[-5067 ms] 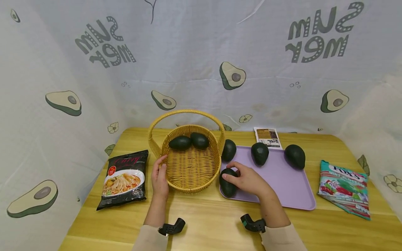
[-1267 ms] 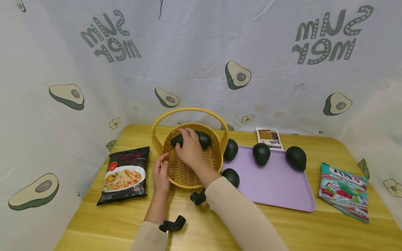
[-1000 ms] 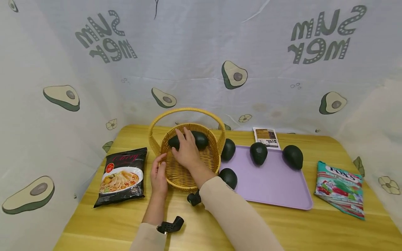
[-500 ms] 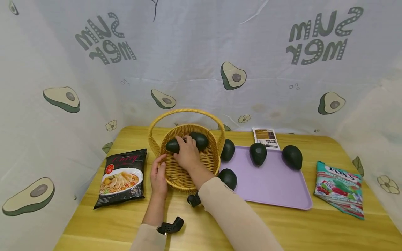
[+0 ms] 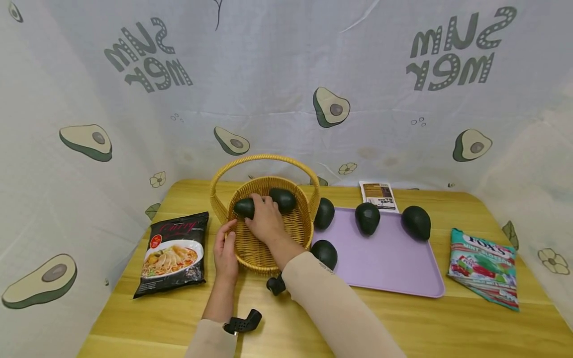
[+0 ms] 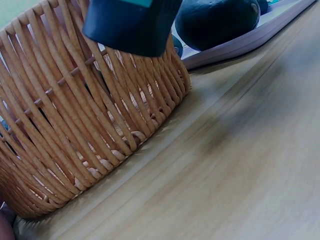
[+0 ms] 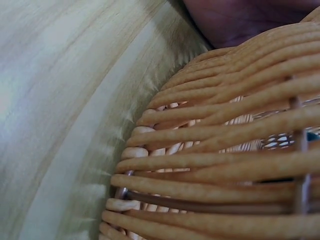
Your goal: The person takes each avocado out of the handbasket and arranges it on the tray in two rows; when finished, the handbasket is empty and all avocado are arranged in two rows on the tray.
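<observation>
My left hand (image 5: 226,251) rests against the outside of the basket (image 5: 256,247), thumb and forefinger spread apart near the rim; my right hand (image 5: 266,219) reaches inside, fingers curled over a dark avocado (image 5: 243,208), whose smooth, narrower end pokes out left of my knuckles. Just beyond my right fingertips lies a second avocado (image 5: 283,200), plump and oval, also in the basket.

The basket is round and tightly woven, with honey-yellow strands, ribbed walls and a tall wrapped handle (image 5: 268,157) arching beyond both hands. From each wrist juts a black moulded device, one (image 5: 246,322) on the left, one (image 5: 275,285) on the right, near the cuffs of my beige sleeves (image 5: 333,303).

To the right of my right hand is a flat lilac tray (image 5: 389,263) with rounded corners and a thin raised lip. Four more avocados (image 5: 367,219) sit along its left and far edges, the nearest partly covered by my sleeve. Behind it lies a small flat pouch (image 5: 378,195); farther right, a crinkled teal candy bag (image 5: 483,268).

Left of my left hand is a black noodle packet (image 5: 172,256), its film wrinkled. Everything stands on streaky wood-grain (image 5: 147,323), before creased, avocado-printed cloth (image 5: 268,74).
</observation>
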Demonstrator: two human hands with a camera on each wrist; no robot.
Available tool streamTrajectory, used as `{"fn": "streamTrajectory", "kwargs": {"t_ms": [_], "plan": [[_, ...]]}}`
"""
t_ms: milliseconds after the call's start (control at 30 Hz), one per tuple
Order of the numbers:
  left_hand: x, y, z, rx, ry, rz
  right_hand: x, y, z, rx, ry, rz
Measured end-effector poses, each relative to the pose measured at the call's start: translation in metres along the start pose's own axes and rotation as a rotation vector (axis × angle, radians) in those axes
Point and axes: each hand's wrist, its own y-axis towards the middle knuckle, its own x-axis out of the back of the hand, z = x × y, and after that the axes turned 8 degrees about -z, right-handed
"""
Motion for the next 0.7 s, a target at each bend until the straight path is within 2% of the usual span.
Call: {"fn": "streamTrajectory", "kwargs": {"t_ms": [367, 700], "plan": [[-0.0002, -0.0008, -0.0005, 0.005, -0.005, -0.009, 0.0018, 0.0010, 0.0010, -0.061, 0.110, -0.131], [-0.0001, -0.0005, 0.0011, 0.003, 0.013, -0.009, 0.0074, 0.0008, 0.0054, -0.066, 0.200, -0.207]]}}
